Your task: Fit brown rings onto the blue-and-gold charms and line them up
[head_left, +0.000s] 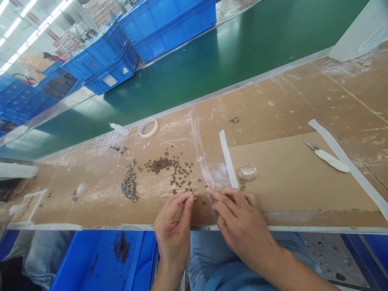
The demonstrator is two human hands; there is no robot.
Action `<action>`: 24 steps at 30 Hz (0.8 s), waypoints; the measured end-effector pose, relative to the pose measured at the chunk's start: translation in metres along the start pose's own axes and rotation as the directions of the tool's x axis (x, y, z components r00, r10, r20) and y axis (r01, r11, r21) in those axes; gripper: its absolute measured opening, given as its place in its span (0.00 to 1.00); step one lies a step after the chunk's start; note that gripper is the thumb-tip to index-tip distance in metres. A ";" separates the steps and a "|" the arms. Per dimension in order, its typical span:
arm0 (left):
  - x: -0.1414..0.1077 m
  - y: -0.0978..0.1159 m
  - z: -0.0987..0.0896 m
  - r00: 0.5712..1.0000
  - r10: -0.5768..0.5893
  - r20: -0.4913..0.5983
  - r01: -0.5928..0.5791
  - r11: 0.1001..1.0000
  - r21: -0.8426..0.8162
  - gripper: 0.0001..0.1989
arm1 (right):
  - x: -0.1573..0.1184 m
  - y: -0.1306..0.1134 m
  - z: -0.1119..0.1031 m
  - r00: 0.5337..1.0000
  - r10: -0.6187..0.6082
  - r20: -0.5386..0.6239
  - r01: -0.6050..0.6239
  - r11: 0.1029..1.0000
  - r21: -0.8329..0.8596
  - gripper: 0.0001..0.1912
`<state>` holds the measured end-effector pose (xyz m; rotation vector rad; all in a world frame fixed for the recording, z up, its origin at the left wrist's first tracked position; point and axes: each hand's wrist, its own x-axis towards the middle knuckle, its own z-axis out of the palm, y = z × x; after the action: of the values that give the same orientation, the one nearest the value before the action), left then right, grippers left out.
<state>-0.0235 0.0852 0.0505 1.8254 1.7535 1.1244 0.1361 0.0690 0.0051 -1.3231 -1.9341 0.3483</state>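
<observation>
The step in hand looks like fine fingertip work on one tiny piece [195, 197], and the next move likely calls for a steady pinch. The left hand [173, 222] nips the piece between thumb and forefinger, above the counter [273, 173]. The right hand [241, 218], at four o'clock from it, points its forefinger forward; whether it grips anything I cannot tell. The piece looks multicoloured, though too small to read well. Scattered brown discs [160, 164] lie toward ten o'clock, blue-and-gold pieces [129, 188] near nine.
</observation>
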 end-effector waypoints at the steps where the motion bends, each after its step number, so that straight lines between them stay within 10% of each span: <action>1: 0.000 0.000 0.000 1.000 -0.001 0.001 0.001 1.000 0.003 0.05 | 0.000 0.000 0.000 1.000 0.006 -0.004 -0.006 1.000 0.002 0.09; 24: 0.001 0.002 -0.001 0.999 -0.049 -0.006 0.049 0.998 0.032 0.04 | 0.002 -0.003 0.000 1.000 0.022 -0.011 -0.022 1.000 0.001 0.10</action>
<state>-0.0237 0.0852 0.0527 1.7893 1.8195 1.0891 0.1337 0.0689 0.0080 -1.3445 -1.9110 0.3519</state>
